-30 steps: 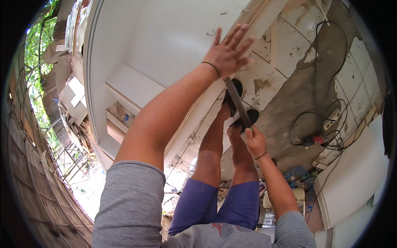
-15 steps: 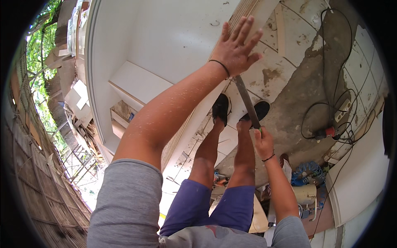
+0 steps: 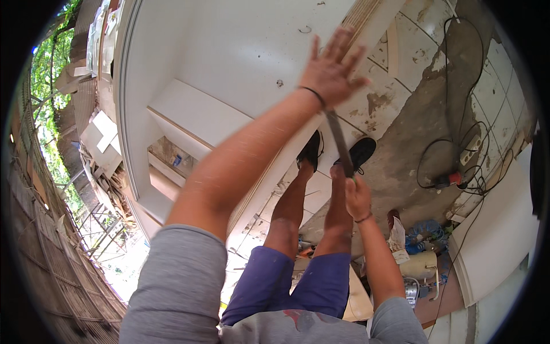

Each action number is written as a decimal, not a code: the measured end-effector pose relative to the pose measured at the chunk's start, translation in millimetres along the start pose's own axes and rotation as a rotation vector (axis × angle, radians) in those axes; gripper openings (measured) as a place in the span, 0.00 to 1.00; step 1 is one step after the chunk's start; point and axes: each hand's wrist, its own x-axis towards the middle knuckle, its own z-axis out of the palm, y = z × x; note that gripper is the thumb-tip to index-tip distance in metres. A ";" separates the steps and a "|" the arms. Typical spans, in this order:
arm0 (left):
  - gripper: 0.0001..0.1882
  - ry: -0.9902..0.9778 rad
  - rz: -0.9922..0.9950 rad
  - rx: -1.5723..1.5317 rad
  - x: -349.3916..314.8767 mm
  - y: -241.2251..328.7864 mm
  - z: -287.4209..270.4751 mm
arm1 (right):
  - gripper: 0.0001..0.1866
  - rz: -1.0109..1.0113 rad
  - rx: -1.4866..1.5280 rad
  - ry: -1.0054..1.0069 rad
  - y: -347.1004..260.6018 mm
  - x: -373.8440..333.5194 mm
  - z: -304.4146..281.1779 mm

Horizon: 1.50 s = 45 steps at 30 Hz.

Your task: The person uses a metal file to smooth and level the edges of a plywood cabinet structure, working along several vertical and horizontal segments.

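My right hand (image 3: pixel 358 196) is wrapped round the handle of a long, flat, dark metal file (image 3: pixel 339 137); a bit of green shows at the handle. The file slants up and left, and its far end passes beneath my left wrist. My left hand (image 3: pixel 334 74), slightly blurred, is stretched open with fingers spread, above the layered edge (image 3: pixel 361 17) of a big white panelled cabinet (image 3: pixel 229 49). Whether the left palm touches the file or the edge cannot be made out. Pale dust flecks lie on my left forearm.
Black cords (image 3: pixel 441 143) and a white power strip (image 3: pixel 471 150) lie on the broken tile floor at right. A blue coiled hose (image 3: pixel 427 235) and a cream tank (image 3: pixel 418 266) stand at lower right. A white board (image 3: pixel 495 229) leans nearby. Scrap wood (image 3: pixel 103 166) lies at left.
My right hand has moved slightly left with the file. My left hand has shifted a little right, its fingers still spread. The view has shifted slightly.
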 end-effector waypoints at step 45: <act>0.37 0.106 -0.169 0.273 -128.8 -124.4 -46.3 | 0.16 0.019 0.030 -0.111 -59.1 -10.8 124.6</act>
